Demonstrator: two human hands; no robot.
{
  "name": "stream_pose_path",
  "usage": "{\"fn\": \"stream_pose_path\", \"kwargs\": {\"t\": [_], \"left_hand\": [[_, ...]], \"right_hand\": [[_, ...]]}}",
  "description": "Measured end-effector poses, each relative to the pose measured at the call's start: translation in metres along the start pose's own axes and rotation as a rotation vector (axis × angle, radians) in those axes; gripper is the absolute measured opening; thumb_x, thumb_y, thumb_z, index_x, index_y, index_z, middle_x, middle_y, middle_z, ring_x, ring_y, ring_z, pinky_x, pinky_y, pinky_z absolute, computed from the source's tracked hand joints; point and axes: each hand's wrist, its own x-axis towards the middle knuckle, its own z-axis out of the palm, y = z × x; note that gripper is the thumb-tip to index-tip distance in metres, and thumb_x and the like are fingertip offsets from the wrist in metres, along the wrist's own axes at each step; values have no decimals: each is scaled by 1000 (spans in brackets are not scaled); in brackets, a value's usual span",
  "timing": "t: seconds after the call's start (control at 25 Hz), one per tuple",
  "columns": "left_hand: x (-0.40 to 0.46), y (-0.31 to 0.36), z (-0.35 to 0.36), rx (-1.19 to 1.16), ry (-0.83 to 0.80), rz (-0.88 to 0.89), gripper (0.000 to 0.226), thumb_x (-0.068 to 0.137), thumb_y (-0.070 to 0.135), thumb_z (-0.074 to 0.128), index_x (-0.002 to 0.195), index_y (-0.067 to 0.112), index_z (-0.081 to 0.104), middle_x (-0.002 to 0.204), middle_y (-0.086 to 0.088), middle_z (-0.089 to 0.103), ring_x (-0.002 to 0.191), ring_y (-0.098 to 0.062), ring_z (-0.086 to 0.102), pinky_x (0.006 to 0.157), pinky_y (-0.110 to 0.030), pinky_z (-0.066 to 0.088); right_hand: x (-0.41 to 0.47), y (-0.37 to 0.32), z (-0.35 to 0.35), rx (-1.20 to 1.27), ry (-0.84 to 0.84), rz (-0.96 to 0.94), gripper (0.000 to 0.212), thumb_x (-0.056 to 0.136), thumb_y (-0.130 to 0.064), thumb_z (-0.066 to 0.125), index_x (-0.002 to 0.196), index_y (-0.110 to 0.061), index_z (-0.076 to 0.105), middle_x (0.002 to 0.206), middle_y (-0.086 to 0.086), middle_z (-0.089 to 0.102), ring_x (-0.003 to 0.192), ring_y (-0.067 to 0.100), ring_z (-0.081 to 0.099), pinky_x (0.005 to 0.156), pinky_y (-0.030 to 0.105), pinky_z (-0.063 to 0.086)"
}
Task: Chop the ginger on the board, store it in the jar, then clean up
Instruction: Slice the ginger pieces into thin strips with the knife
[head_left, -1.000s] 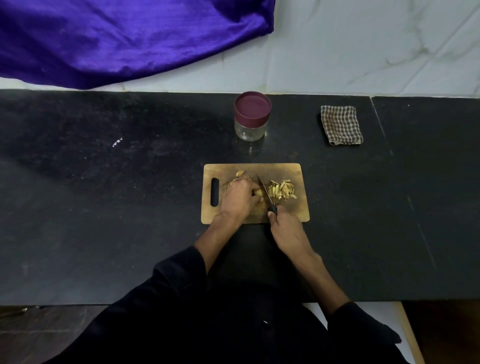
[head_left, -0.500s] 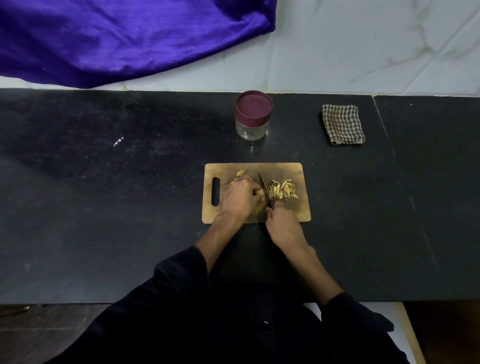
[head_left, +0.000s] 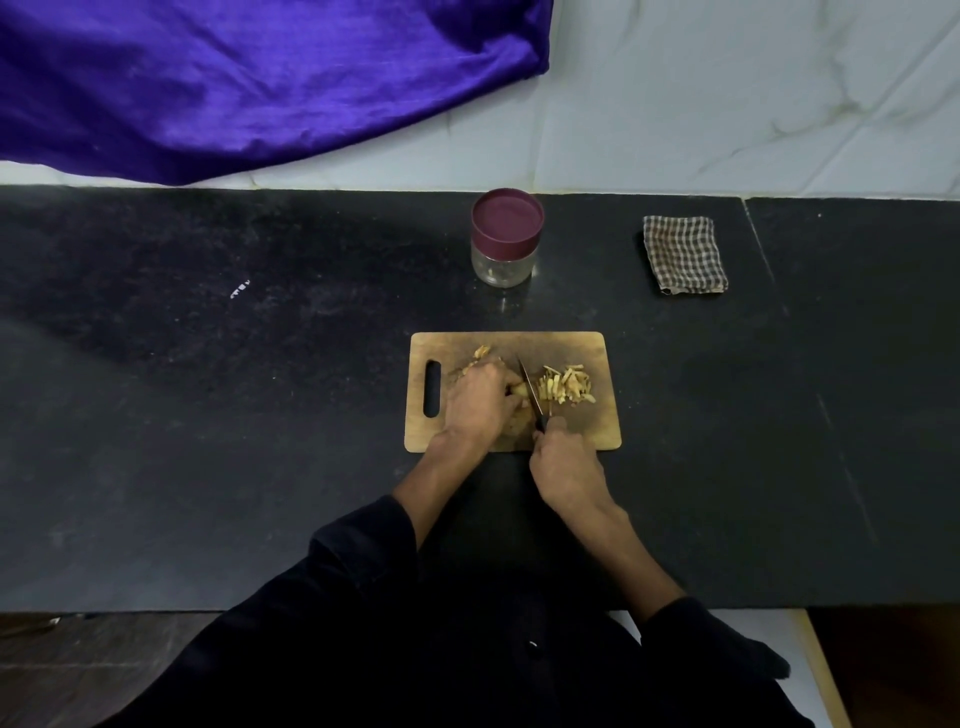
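**Mid-chop on the board, jar waiting behind**

We're right over the rectangular wooden cutting board (head_left: 571, 431) on the black stone bench (head_left: 208, 415), and the layout makes sense: the board sits square in front of us, its handle slot to the left, out of the knife's way. Our left hand (head_left: 475, 402) curls over the uncut knob of pale ginger (head_left: 517, 389), pinning it so it can't roll, fingertips tucked back from the edge. Our right hand (head_left: 563, 467) wraps the dark handle of the small kitchen knife (head_left: 530, 384), blade angled away from us and set just beside the left fingers. To the blade's right lies the heap of cut ginger strips (head_left: 566, 387), pushed clear so each new slice falls onto it.

Behind the board, well apart, stands the clear glass jar with the maroon lid (head_left: 506, 236), lid on, so we judge storing hasn't begun. Further right, the folded checked cloth (head_left: 683, 254) waits for clean-up.

Both forearms converge on the board, wrists low, dark sleeves pushed back. Purple fabric (head_left: 234, 78) drapes the wall behind.
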Motion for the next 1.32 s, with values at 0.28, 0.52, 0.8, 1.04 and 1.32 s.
{"fn": "stream_pose_path", "kwargs": {"t": [0.28, 0.52, 0.8, 1.04, 1.32], "left_hand": [[0, 0, -3, 22, 11, 7, 19, 82, 23, 72, 101, 20, 73, 112, 3, 64, 103, -15, 59, 86, -29, 43], [-1, -1, -1, 28, 8, 7, 22, 83, 24, 71, 105, 21, 71, 115, 2, 63, 104, -15, 58, 85, -28, 43], [1, -4, 1, 43, 5, 11, 25, 83, 26, 71, 108, 24, 70, 117, 5, 63, 105, -14, 59, 88, -29, 44], [3, -5, 2, 26, 15, 33, 21, 81, 25, 73, 101, 22, 72, 116, 7, 63, 103, -12, 59, 86, -29, 47], [4, -4, 3, 51, 11, 9, 22, 82, 27, 73, 103, 25, 72, 121, 8, 60, 104, -13, 60, 86, -31, 47]], "right_hand": [[-18, 22, 5, 49, -3, -1, 23, 106, -27, 37, 112, -9, 50, 107, 14, 63, 100, 32, 61, 74, 36, 42], [-13, 17, -1, 102, 43, -17, 25, 106, -27, 39, 112, -8, 53, 102, 12, 62, 97, 31, 62, 72, 35, 42], [-10, 15, 0, 116, 0, -30, 24, 105, -28, 40, 113, -9, 52, 99, 8, 61, 95, 28, 63, 77, 40, 49], [-8, 14, -1, 122, 8, -33, 23, 105, -30, 41, 111, -12, 53, 100, 9, 63, 95, 27, 64, 84, 48, 53], [-7, 14, -2, 103, 17, -56, 24, 106, -29, 40, 112, -10, 53, 98, 6, 59, 97, 28, 62, 77, 38, 46]]}}
